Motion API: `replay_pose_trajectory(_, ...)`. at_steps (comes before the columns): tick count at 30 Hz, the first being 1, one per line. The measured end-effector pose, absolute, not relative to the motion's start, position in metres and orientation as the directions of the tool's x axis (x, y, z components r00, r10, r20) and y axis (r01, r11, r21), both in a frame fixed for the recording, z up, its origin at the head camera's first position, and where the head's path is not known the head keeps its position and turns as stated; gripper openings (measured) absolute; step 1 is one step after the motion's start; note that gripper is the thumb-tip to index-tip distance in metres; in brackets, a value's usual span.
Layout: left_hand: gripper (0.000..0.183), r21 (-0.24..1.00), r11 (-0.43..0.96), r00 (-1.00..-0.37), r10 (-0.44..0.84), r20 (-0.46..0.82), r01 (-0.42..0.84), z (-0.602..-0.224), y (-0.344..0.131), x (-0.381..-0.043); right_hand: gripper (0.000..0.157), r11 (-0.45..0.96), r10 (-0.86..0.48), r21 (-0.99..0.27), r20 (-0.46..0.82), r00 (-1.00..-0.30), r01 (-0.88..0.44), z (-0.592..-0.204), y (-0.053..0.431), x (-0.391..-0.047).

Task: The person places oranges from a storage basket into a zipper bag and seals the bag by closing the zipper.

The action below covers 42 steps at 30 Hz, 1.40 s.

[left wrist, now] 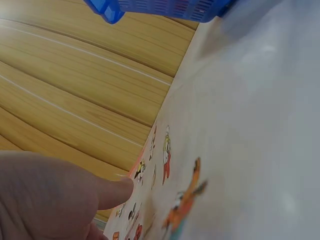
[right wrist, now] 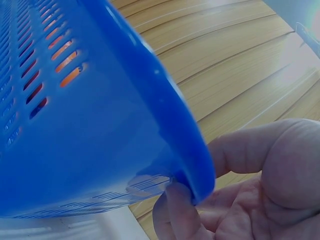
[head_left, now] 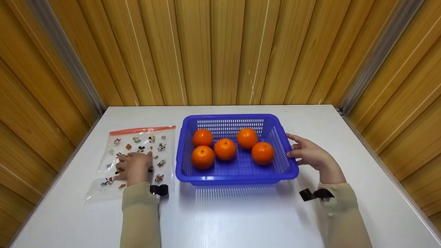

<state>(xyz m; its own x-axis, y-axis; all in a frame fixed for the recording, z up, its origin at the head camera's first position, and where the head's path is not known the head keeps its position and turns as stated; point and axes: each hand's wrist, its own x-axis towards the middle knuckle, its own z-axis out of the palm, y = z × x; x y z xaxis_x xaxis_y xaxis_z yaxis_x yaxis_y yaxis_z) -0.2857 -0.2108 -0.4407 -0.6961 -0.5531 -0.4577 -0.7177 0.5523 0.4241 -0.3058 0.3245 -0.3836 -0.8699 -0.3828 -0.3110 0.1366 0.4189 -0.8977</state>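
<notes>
A blue plastic basket (head_left: 237, 178) holds several oranges (head_left: 225, 149). At its right side, my right hand (head_left: 311, 153) holds the rim; in the right wrist view, fingers (right wrist: 182, 212) reach beneath the basket's edge (right wrist: 170, 107). To the left lies a clear zip bag (head_left: 165, 144) printed with small cartoon figures and topped by a red seal strip. My left hand (head_left: 135, 166) rests on this bag with its fingers spread, covering part of the print. The thumb (left wrist: 112, 192) and the bag's printed surface (left wrist: 187, 195) show in the left wrist view.
Everything sits on a white table (head_left: 241, 220). Wood-look panel walls (head_left: 220, 51) rise behind the table and along both sides. The bag's right edge lies close to the basket's left side.
</notes>
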Motion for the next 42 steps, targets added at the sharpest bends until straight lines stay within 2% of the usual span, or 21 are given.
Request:
replay_pose_trajectory(4,0.092,0.398,0.6,-0.718,-0.536,-0.443,-0.694,-0.439,-0.218,-0.28,0.088,0.418,-0.39,-0.898,-0.313,-0.866,0.137,-0.384,0.324,-0.305)
replay_pose_trajectory(9,0.074,0.333,0.689,-0.744,-0.461,-0.484,-0.643,-0.429,-0.227,-0.273,0.088,0.406,-0.4,-0.904,-0.308,-0.863,0.135,-0.384,0.325,-0.306)
replay_pose_trajectory(12,0.076,0.343,0.695,-0.741,-0.41,-0.532,-0.631,-0.424,-0.233,-0.27,0.088,0.407,-0.398,-0.903,-0.308,-0.864,0.135,-0.384,0.325,-0.306)
replay_pose_trajectory(17,0.073,0.382,0.727,-0.784,-0.343,-0.518,-0.571,-0.423,-0.233,-0.265,0.088,0.416,-0.392,-0.899,-0.315,-0.864,0.139,-0.384,0.325,-0.306)
replay_pose_trajectory(26,0.059,0.505,0.676,-0.844,-0.425,-0.327,-0.536,-0.428,-0.216,-0.283,0.088,0.407,-0.401,-0.904,-0.307,-0.863,0.132,-0.383,0.325,-0.305)
replay_pose_trajectory(31,0.073,0.508,0.622,-0.803,-0.466,-0.371,-0.596,-0.433,-0.215,-0.284,0.088,0.413,-0.387,-0.9,-0.313,-0.867,0.141,-0.384,0.324,-0.306)
replay_pose_trajectory(35,0.07,0.482,0.593,-0.764,-0.474,-0.438,-0.645,-0.434,-0.219,-0.283,0.088,0.418,-0.381,-0.897,-0.318,-0.868,0.146,-0.385,0.324,-0.307)
replay_pose_trajectory(39,0.066,0.446,0.65,-0.783,-0.436,-0.445,-0.615,-0.432,-0.223,-0.282,0.088,0.421,-0.379,-0.895,-0.319,-0.869,0.144,-0.385,0.324,-0.307)
replay_pose_trajectory(42,0.057,0.443,0.697,-0.821,-0.422,-0.384,-0.565,-0.43,-0.22,-0.28,0.088,0.426,-0.379,-0.893,-0.319,-0.869,0.142,-0.384,0.324,-0.307)
